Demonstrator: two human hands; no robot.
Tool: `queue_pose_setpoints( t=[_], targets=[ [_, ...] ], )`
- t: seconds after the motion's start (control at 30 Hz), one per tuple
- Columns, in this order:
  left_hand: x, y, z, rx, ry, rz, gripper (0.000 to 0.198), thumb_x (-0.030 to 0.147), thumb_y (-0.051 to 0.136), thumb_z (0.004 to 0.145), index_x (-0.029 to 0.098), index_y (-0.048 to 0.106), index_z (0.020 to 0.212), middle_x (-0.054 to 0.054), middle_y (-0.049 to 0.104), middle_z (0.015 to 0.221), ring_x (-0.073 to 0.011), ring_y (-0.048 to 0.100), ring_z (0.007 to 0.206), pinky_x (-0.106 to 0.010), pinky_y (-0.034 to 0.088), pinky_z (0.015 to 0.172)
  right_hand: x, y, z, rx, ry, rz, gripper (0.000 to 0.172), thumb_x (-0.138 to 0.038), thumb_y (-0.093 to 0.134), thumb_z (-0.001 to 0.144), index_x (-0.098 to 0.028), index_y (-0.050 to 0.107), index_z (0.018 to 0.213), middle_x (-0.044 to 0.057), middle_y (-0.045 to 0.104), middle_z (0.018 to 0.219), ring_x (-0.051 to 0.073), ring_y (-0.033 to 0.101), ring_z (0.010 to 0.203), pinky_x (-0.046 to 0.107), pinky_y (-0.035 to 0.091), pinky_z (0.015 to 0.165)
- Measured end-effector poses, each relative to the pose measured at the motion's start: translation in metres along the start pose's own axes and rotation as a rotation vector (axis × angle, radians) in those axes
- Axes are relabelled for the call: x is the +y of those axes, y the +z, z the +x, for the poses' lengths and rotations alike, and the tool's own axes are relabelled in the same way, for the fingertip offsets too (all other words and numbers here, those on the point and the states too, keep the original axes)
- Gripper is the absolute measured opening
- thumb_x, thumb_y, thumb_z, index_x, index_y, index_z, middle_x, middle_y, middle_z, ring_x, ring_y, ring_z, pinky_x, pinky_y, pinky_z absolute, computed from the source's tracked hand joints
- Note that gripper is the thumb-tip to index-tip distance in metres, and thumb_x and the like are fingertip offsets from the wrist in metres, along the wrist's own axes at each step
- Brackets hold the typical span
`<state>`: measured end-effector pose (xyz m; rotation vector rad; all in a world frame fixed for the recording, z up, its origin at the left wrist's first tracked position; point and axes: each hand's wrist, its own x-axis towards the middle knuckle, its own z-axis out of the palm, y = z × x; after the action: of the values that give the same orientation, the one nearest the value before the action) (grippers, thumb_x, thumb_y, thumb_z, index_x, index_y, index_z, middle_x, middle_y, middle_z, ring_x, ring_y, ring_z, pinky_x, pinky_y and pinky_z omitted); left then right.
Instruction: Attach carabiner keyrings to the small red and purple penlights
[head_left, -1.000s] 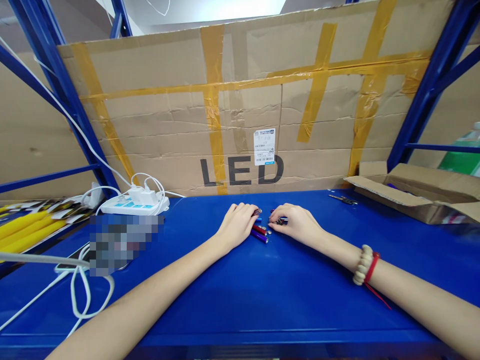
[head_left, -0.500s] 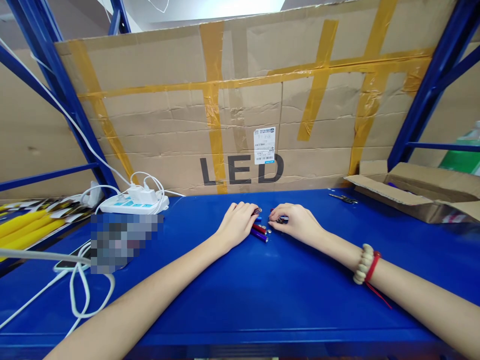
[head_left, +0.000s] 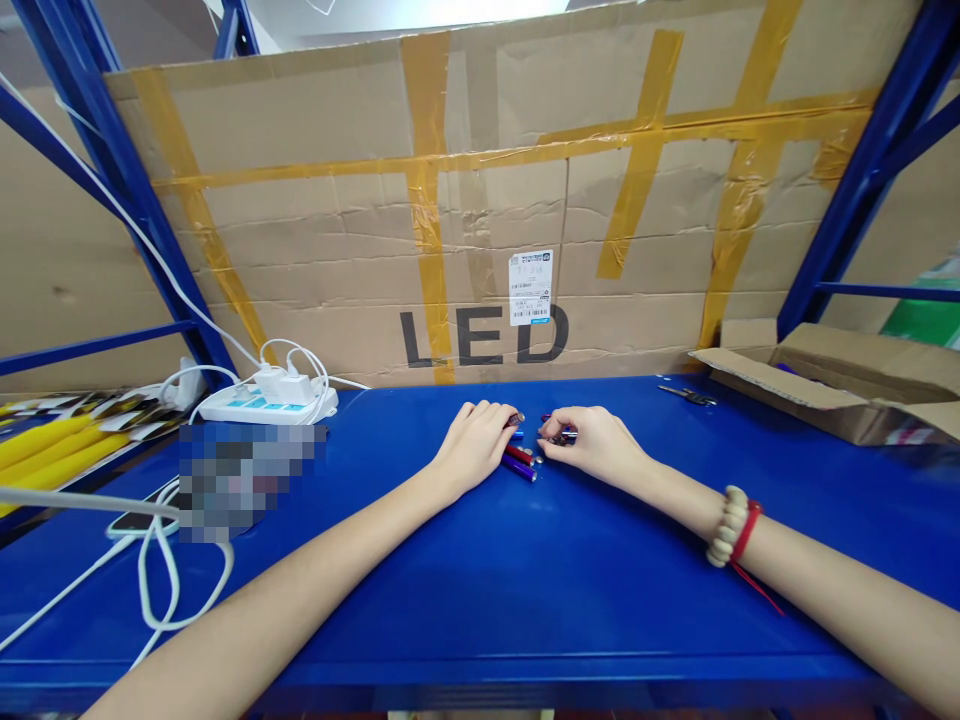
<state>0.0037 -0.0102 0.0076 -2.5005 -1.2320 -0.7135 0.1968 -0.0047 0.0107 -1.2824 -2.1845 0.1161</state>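
My left hand (head_left: 474,443) rests on the blue table (head_left: 525,560), fingers curled around a small dark cylinder whose metal tip shows at the fingertips. My right hand (head_left: 591,443) lies opposite, fingertips pinched on another small metallic cylinder. Between the two hands lie a red cylinder (head_left: 519,454) and a purple cylinder (head_left: 520,467), side by side on the table. A bead bracelet and red cord (head_left: 733,526) circle my right wrist.
A taped cardboard sheet marked LED (head_left: 480,335) walls the back. A white power strip (head_left: 262,402) with plugs and white cables (head_left: 161,580) lies left, beside yellow tubes (head_left: 52,450). An open cardboard box (head_left: 840,385) and a small metal tool (head_left: 686,394) sit at right.
Almost nothing moved. The view tilted slightly, and both hands keep their positions around the small cylinders.
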Motion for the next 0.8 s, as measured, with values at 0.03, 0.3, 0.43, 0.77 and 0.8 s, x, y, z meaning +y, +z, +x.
queue_pose_setpoints(
  t=[0.03,0.3,0.43,0.77,0.8],
  targets=[
    [0.000,0.000,0.000,-0.003,0.000,-0.002,0.019,0.025,0.036,0.093,0.018,0.051,0.101,-0.002,0.063,0.100,-0.0175,0.053,0.091,-0.032,0.035,0.078,0.000,0.000,0.000,0.001,-0.002,-0.004,0.004,-0.023,0.060,0.069,-0.024,0.065,0.069,-0.004,0.070,0.076,0.016,0.064,0.076,0.026,0.047,0.066],
    [0.001,-0.001,0.000,0.001,-0.001,-0.002,0.019,0.025,0.036,0.093,0.018,0.051,0.102,-0.003,0.063,0.100,-0.0174,0.053,0.091,-0.032,0.035,0.079,0.011,0.007,0.002,-0.002,-0.102,0.109,0.016,-0.031,0.063,0.074,-0.020,0.067,0.084,0.000,0.069,0.074,0.014,0.062,0.065,0.026,0.047,0.062],
    [0.000,0.000,0.000,0.003,0.005,0.004,0.019,0.026,0.036,0.094,0.018,0.051,0.101,-0.002,0.063,0.100,-0.0174,0.053,0.091,-0.032,0.035,0.079,0.013,0.008,0.003,-0.004,-0.123,0.113,0.016,-0.029,0.064,0.074,-0.019,0.067,0.085,0.001,0.068,0.072,0.014,0.060,0.063,0.027,0.047,0.060],
    [0.000,0.001,0.000,-0.004,0.006,0.010,0.021,0.027,0.034,0.094,0.018,0.051,0.101,-0.003,0.063,0.102,-0.0177,0.053,0.092,-0.032,0.035,0.079,0.010,0.004,0.004,0.039,-0.210,0.168,0.010,-0.023,0.065,0.074,-0.016,0.067,0.082,0.003,0.066,0.075,0.013,0.060,0.063,0.025,0.048,0.060],
    [0.000,0.001,0.000,-0.003,0.005,0.010,0.021,0.027,0.034,0.094,0.018,0.051,0.101,-0.003,0.063,0.102,-0.0177,0.053,0.093,-0.032,0.035,0.079,0.010,0.004,0.004,0.038,-0.219,0.171,0.008,-0.022,0.064,0.075,-0.017,0.067,0.080,0.003,0.066,0.075,0.013,0.059,0.063,0.024,0.048,0.059]
  ],
)
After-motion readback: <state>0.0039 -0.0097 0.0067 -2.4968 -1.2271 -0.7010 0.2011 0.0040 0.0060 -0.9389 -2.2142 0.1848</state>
